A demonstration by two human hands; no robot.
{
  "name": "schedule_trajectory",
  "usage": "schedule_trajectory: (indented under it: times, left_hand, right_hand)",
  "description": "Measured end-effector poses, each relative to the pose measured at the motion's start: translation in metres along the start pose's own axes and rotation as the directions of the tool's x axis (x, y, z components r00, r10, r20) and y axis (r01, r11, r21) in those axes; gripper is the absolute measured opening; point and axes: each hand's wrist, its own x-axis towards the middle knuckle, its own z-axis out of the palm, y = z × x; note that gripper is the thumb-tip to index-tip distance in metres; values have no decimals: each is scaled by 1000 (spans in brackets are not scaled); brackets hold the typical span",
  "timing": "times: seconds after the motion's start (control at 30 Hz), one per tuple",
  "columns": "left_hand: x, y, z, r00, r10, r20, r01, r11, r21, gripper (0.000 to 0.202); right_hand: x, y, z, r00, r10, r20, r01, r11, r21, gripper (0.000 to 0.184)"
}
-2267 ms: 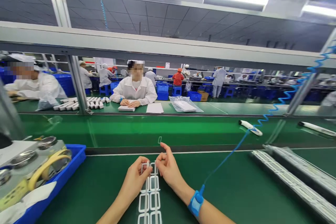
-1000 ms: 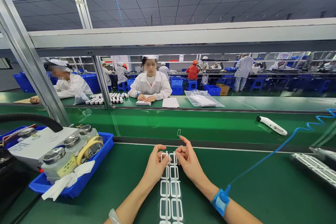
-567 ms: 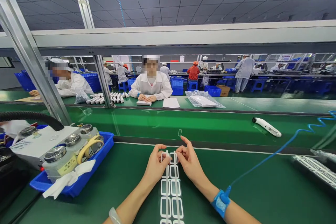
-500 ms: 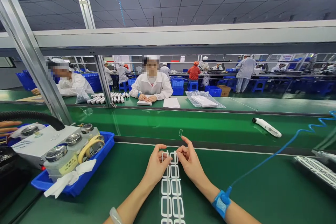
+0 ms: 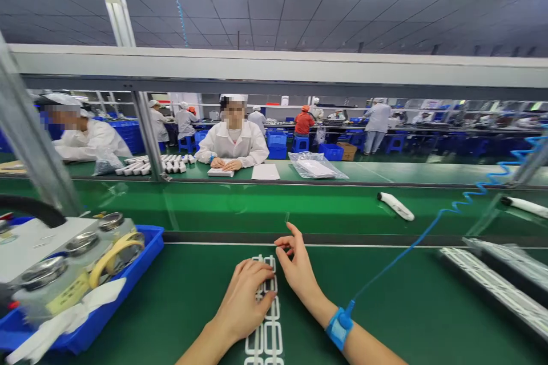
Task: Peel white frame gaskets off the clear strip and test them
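Observation:
A strip of white rounded rectangular frames [image 5: 273,333] lies in two rows on the green mat, running toward me. My left hand [image 5: 242,299] rests over its upper part, palm down, fingers bent and thumb apart, covering several frames. Just right of the strip's far end is my right hand [image 5: 299,265], off the mat, with its index finger raised and the others loosely curled. A small thin rectangular piece [image 5: 287,217], seen edge-on, clings to that index fingertip. Around my right wrist is a blue strap [image 5: 340,328].
At left, a blue tray [image 5: 148,254] holds lidded jars [image 5: 81,244], yellow tape [image 5: 100,265] and white tissue [image 5: 96,299]. A blue coiled cord [image 5: 411,248] crosses the right side. Black trays with white strips [image 5: 488,282] lie far right. Beyond the green barrier sits a co-worker [image 5: 233,137].
My left hand has gone from pinching at the strip's far end to lying over the strip. My right hand has drawn slightly away from the strip, index finger still raised. The view has turned right.

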Motion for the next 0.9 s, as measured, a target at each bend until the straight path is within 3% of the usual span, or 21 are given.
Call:
schedule_trajectory:
  times: [0.1,0.17,0.33,0.43,0.53,0.6,0.7,0.8,0.9]
  left_hand:
    - [-3,-8,2,999,14,52,-20,993,116,26]
    - [-3,-16,5,998,-14,69,0,978,210,29]
    - [0,-27,10,990,-64,122,20,944,329,37]
    - [1,-30,11,992,-47,116,4,937,349,38]
    - [2,-33,11,992,-52,118,4,928,374,39]
    - [2,-35,12,989,-48,137,-8,924,383,39]
    - [3,-40,13,985,-44,166,-24,921,389,38]
    - [1,-43,14,986,-59,155,-3,929,371,37]
    - [-1,-40,12,994,-79,74,52,950,308,34]
  right_hand:
    - [20,4,-22,997,20,-81,-25,998,-60,37]
    - [38,12,-51,986,44,-162,-64,991,-119,31]
    - [83,41,-159,906,40,-422,-196,923,-332,36]
    - [103,53,-223,834,13,-552,-325,820,-471,33]
    - [117,61,-268,786,-8,-618,-442,692,-571,37]
    - [123,65,-283,779,9,-627,-499,615,-611,50]
    - [129,72,-289,777,92,-623,-566,536,-626,65]
    - [133,74,-280,784,141,-605,-580,517,-630,68]
    - [131,64,-255,823,126,-553,-518,566,-642,69]
